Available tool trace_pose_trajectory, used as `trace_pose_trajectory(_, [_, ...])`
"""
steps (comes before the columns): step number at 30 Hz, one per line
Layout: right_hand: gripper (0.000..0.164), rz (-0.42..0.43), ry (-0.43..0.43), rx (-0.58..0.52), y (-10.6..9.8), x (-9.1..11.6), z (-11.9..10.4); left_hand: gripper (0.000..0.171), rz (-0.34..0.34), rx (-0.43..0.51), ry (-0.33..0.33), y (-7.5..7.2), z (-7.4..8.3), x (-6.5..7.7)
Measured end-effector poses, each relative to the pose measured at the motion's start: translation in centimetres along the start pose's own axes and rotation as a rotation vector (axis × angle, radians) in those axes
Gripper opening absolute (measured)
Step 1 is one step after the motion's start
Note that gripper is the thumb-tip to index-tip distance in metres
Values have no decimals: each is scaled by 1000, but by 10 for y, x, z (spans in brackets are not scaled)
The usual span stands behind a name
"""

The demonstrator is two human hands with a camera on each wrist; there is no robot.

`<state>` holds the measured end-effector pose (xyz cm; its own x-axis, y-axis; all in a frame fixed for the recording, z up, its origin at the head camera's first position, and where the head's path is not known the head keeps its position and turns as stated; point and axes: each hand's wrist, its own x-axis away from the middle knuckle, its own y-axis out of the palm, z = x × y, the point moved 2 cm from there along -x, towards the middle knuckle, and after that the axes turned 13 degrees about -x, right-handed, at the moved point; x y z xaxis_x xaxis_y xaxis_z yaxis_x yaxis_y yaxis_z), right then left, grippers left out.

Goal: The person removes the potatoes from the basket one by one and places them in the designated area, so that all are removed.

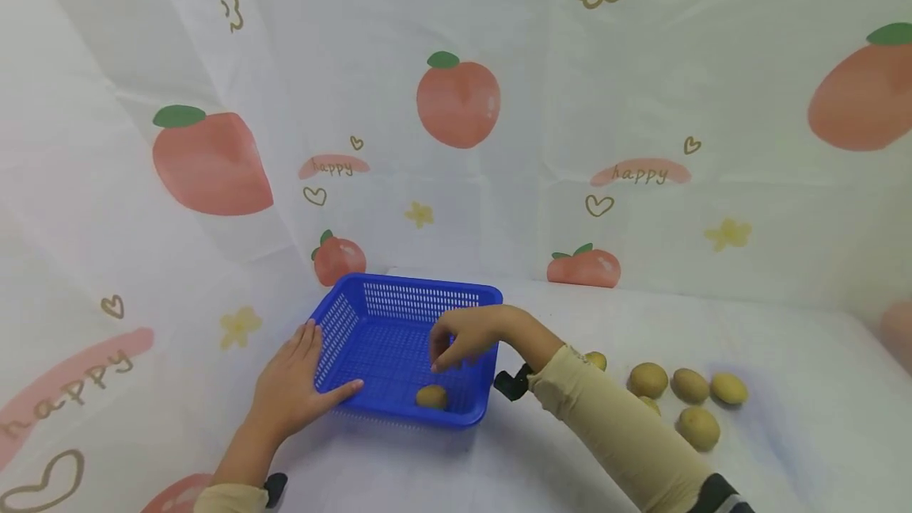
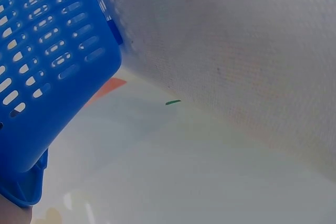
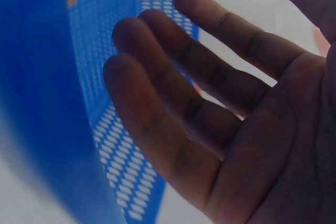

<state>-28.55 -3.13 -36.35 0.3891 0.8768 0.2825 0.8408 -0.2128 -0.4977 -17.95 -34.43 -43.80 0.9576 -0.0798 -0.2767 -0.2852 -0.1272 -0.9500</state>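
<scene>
A blue plastic basket (image 1: 406, 416) with slotted walls stands on the white-covered table. One small yellow-brown potato (image 1: 431, 397) lies inside it by the near wall. My left hand (image 1: 294, 382) rests on the basket's near left corner, fingers straight along the left rim and thumb over the near rim. From the left wrist, the basket's slotted wall (image 2: 47, 87) fills the upper left. My right hand (image 1: 466, 336) hangs over the basket's right part, above the potato. In the right wrist view its fingers (image 3: 152, 114) are loosely bent and apart, with nothing between them and the palm.
Several more potatoes (image 1: 648, 380) lie on the table to the right of the basket, some partly hidden behind my right sleeve (image 1: 613, 434). A white cloth (image 1: 527, 212) printed with red fruit hangs behind and along the left side.
</scene>
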Motion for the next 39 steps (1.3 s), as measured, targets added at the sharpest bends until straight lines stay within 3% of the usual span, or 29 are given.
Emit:
trace_pose_trajectory(4, [10,-19,47,10,10,-21,1,128,-21,1,-6,1,0,2])
trace_pose_trajectory(11, [14,-27,211,10,18,-46,3,128,-24,-5,-9,1,-1,2])
trace_pose_trajectory(22, [20,-113,408,18,21,-66,2,127,-31,-6,-10,-4,2,0])
trace_pose_trajectory(30, [25,-137,479,59,28,-78,4,127,-22,-8,-1,-3,1,-2])
trace_pose_trajectory(39, [5,-206,477,131,37,-83,9,126,-14,-4,-2,0,1,-3])
